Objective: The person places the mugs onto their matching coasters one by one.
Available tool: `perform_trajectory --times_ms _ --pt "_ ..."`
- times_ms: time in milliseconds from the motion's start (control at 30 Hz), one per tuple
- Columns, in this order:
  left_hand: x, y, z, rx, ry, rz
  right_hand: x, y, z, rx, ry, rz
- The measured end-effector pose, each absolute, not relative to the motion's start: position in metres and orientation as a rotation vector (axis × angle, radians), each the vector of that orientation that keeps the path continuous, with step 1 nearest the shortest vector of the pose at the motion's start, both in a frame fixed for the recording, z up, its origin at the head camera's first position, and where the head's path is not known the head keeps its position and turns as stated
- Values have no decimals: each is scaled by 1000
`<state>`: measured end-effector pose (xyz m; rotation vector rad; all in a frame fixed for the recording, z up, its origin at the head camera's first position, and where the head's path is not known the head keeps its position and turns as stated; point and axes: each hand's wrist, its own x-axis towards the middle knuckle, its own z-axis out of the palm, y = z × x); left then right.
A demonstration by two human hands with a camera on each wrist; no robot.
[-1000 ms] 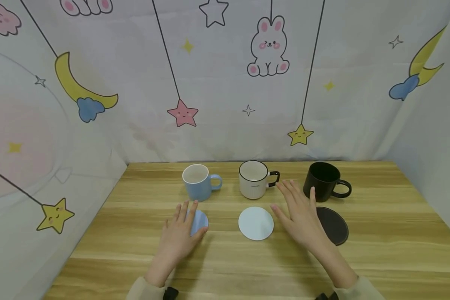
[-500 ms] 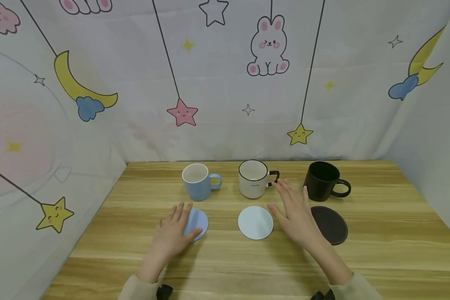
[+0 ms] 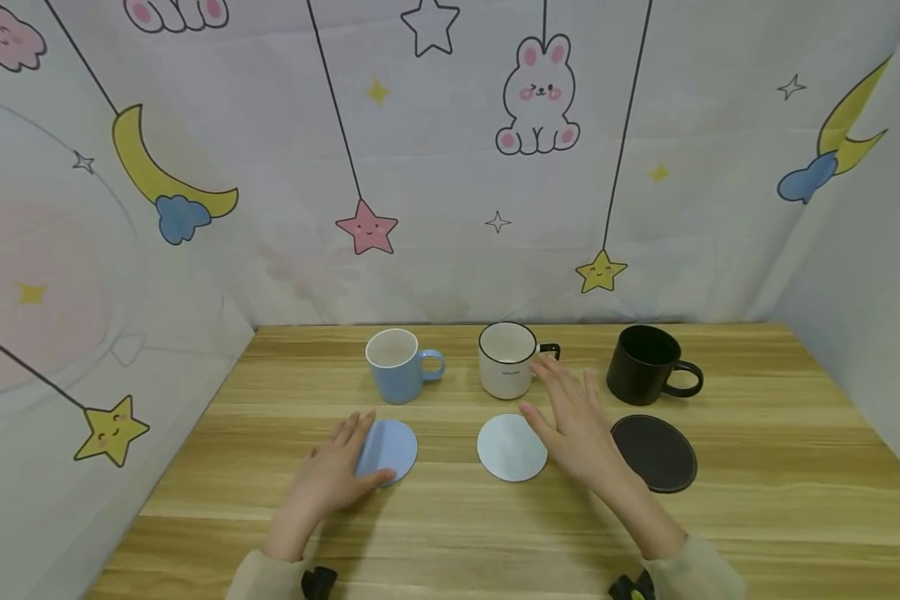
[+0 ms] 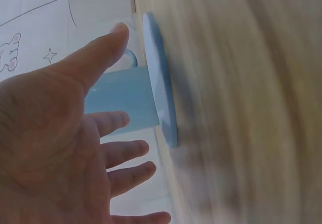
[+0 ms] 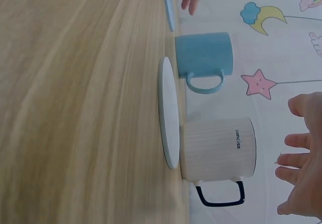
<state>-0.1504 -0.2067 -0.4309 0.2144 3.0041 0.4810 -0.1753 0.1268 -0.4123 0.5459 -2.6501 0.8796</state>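
Black-rimmed white mug (image 3: 506,368) at twelve o'clock from pale coaster (image 3: 507,447): likely rigid, breakable; best taken by handle (image 5: 222,204). Left grip (image 3: 332,473), right grip (image 3: 576,421): spread, empty.

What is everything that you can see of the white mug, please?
The white mug looks ceramic, with a black rim, a pale inside, a mostly black handle and "concise" lettering. It stands upright on the wooden table between the blue mug and the black mug, behind the white coaster. The right hand partly hides its handle in the head view, yet the right wrist view shows them apart.
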Motion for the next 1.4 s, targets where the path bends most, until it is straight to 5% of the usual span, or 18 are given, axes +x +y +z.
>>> perform_trajectory --times_ms 1400 --pt "-150 -223 -424 177 2918 522 -205 69 -412 783 -2347 1493"
